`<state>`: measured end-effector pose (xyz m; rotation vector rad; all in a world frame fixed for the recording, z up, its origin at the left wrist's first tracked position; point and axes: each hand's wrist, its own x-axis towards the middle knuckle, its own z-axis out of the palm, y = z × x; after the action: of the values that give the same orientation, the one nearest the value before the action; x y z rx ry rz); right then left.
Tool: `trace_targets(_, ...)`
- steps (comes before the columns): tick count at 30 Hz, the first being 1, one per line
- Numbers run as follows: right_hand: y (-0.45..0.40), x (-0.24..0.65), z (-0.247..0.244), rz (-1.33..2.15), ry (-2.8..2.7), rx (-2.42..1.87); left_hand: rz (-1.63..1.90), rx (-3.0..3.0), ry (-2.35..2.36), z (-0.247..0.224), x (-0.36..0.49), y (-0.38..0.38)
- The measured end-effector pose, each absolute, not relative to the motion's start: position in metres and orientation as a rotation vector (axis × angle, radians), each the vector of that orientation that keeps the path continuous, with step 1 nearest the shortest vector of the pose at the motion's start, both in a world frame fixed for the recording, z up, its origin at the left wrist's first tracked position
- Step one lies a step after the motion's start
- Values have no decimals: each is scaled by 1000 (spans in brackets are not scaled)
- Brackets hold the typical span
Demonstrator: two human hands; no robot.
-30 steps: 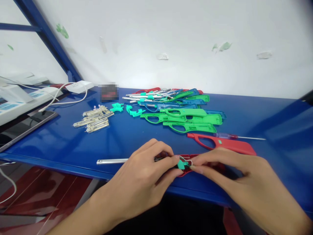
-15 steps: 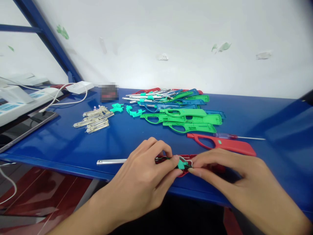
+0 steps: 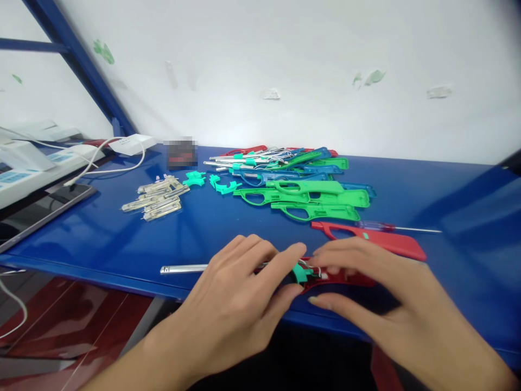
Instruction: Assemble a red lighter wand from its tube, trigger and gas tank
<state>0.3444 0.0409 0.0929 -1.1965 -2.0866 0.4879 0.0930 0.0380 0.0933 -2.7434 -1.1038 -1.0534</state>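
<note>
A red lighter casing half lies open side up near the table's front edge, with a silver metal tube sticking out to its left. In the casing sit a teal trigger piece and white wires. My left hand is closed around the casing's left part, with thumb and index finger at the teal piece. My right hand is over the casing's right part, thumb and fingers apart; its fingertips are near the wires. The left hand hides much of the tube and casing.
Behind lie a red casing half, a screwdriver, green casing halves and a pile of blue, red and silver parts. Farther left are teal pieces, clear fuel tanks, a tablet and a white cable.
My right thumb has parted from the fingers and moved down off the wires. My left index finger has lifted and stretched rightward above the teal piece.
</note>
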Motion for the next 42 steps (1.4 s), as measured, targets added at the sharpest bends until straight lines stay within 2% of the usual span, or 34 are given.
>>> trace_targets(8,41,345,92,313,-2236,-1184,-1078,-2792,-1210,96,89,39)
trace_targets(21,43,345,91,392,-2230,-1178,-855,-2860,-1303,103,80,28)
trace_targets(30,49,345,88,294,-2224,-1096,-1039,-2889,-1288,99,77,39)
trace_targets(42,51,343,89,358,-2221,-1129,-1106,-2910,-1447,102,79,42)
